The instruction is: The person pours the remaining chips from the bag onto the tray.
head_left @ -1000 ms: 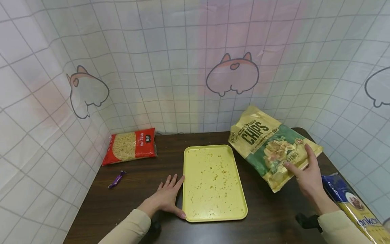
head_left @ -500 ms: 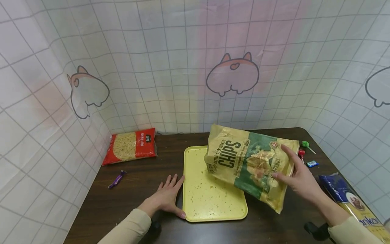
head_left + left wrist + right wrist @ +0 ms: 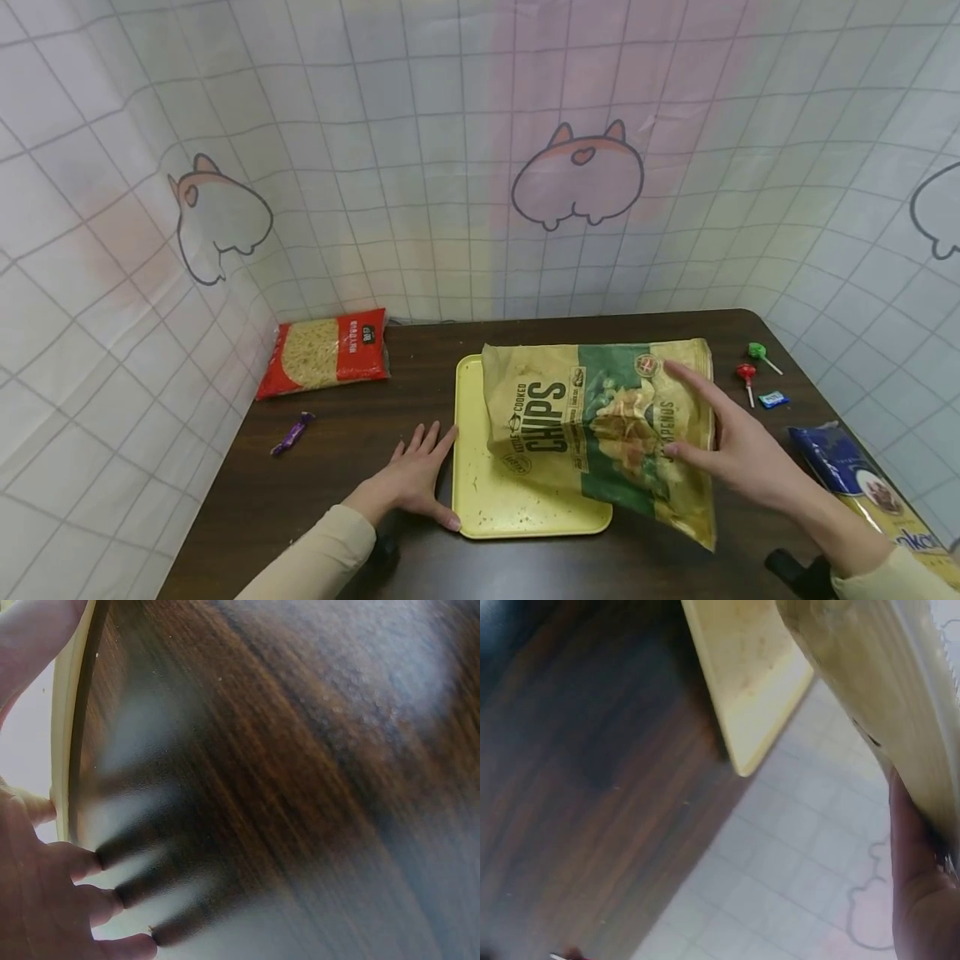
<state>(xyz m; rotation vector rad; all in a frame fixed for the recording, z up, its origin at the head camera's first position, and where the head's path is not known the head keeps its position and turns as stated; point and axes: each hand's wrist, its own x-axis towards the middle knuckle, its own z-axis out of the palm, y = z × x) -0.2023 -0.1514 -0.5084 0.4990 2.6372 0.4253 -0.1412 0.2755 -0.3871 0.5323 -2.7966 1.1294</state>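
Chips bag (image 3: pixel 600 425) hangs over the yellow tray (image 3: pixel 480 500), gripped at its right end by the right hand (image 3: pixel 731 454), thumb underneath and fingers spread across the printed face. Its left end sits above the tray's far right part, while its lower right corner overhangs the tray's right rim toward the table's near edge. The left hand (image 3: pixel 416 483) lies flat on the dark table (image 3: pixel 337 467), fingers spread, thumb and forefinger against the tray's left rim, holding nothing. To do this well, I judge the left hand should keep bracing the rim so the tray cannot slide, and the bag should come down level and further left, so that it lands inside the rims rather than tipping off the right side.
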